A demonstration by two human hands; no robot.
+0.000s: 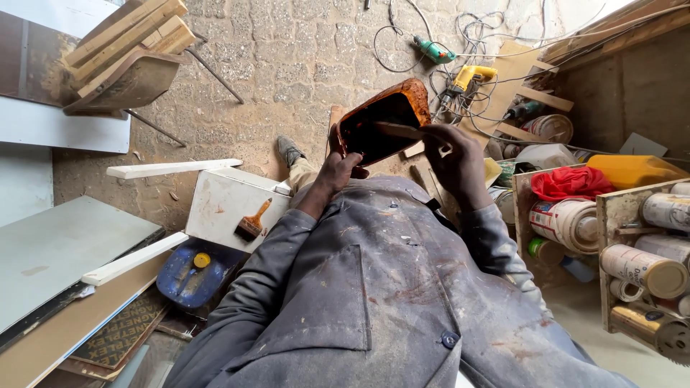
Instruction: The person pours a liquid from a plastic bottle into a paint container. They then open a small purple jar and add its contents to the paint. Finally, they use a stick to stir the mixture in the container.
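My left hand (339, 171) grips the near end of a rust-orange, stained open container (381, 118) and holds it tilted over my lap, its dark inside facing me. My right hand (456, 158) is closed on a flat wooden stick (397, 130) whose tip reaches into the container's opening. Both sleeves belong to a grey, stained work coat (388, 287). One shoe (289, 149) shows on the paved floor beyond the container.
A paintbrush (251, 223) lies on a white box (223, 205), with a blue canister (192, 271) beside it. Boards are stacked at left and a wooden stool (122, 57) stands far left. Power drills (467, 75) and cables lie ahead. Shelves of cans (643, 266) and a red cloth (568, 181) are at right.
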